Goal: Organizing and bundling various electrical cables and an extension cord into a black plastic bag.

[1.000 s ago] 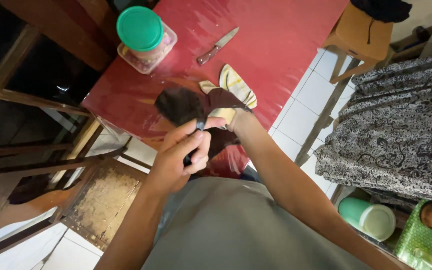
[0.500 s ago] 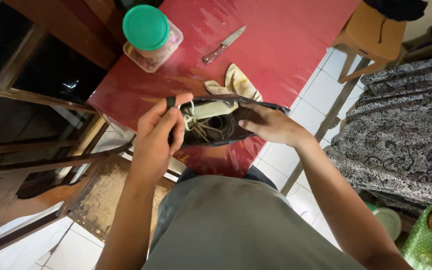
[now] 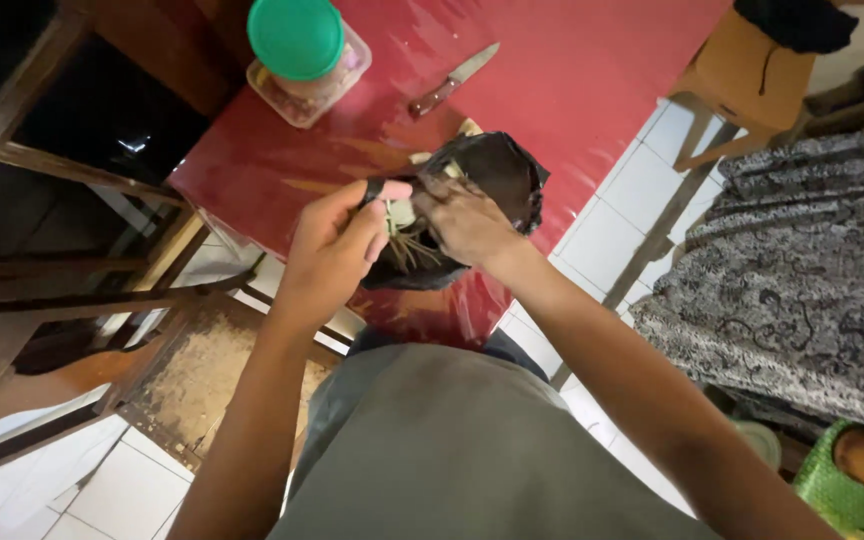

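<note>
Bag held open over the red surface

Bag of dark, thin plastic (image 3: 497, 175) sits between both hands, held just above the near edge of the red surface (image 3: 572, 70). Its mouth is pulled open toward the camera, and pale string or fibre strands with something light-coloured show inside; what exactly they are is hard to tell. As a judgement, the opening of the bag is done and the handling of its contents is under way, with everything apparently inside it.

The left hand (image 3: 337, 250) is closed on the near rim of the bag, pinching the plastic between thumb and fingers. The right hand (image 3: 464, 215) lies across the mouth, fingers curled down into the opening and touching the contents, so it is closed on or among them rather than spread.

Farther out on the surface lies a small knife with a wooden handle (image 3: 452, 80), well apart from the bag. Beyond it stands a clear container with a green lid (image 3: 297, 40). A wooden stool (image 3: 742, 75) stands on the white tiled floor (image 3: 612, 220) to the right, and patterned cloth (image 3: 802, 270) is at the right edge.
</note>
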